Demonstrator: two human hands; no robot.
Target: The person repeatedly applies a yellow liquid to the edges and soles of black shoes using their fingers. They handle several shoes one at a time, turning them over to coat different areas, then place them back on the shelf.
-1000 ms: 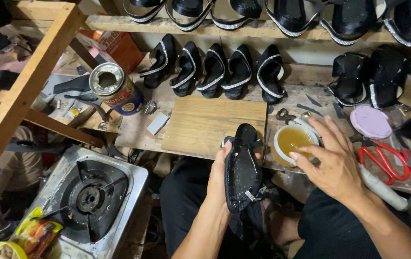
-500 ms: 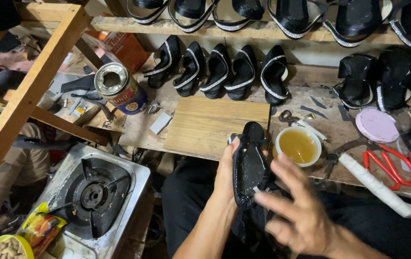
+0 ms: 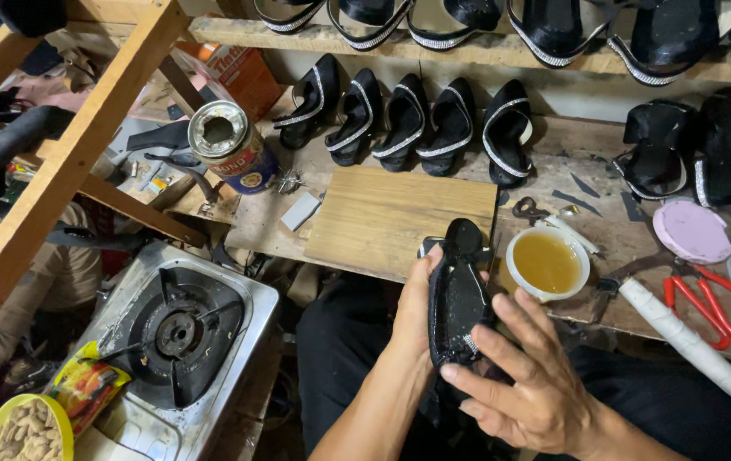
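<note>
My left hand grips a black sandal from its left side, holding it upright over my lap. My right hand is at the sandal's lower end, fingers spread, with fingertips touching its sole and a strap with a row of small stones. Just right of the sandal stands a white bowl of amber glue on the workbench edge.
A bare wooden board lies on the bench, with a row of black sandals behind it. A tin can stands at the left. Red scissors and a white-wrapped handle lie at right. A gas stove sits lower left.
My right hand left the glue bowl and came down to the sandal's lower end. The left hand kept hold of the sandal.
</note>
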